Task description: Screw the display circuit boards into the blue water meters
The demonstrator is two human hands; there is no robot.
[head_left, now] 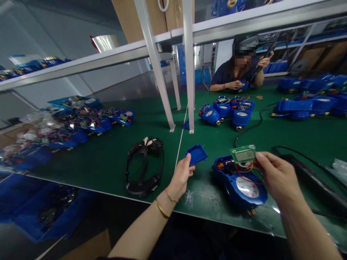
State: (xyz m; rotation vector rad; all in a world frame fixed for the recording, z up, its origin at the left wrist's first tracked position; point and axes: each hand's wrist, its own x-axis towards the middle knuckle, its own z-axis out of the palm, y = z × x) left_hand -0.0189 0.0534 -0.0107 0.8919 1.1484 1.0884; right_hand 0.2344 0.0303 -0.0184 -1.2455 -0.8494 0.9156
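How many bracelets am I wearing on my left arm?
2. The thin bracelet is at the wrist, nearer the left hand, which holds a blue cover. The gold bangle is just farther up the arm. No others show.

You are working in an assembly workshop. Clusters of meters are lying on your bench, a co-worker is working opposite.
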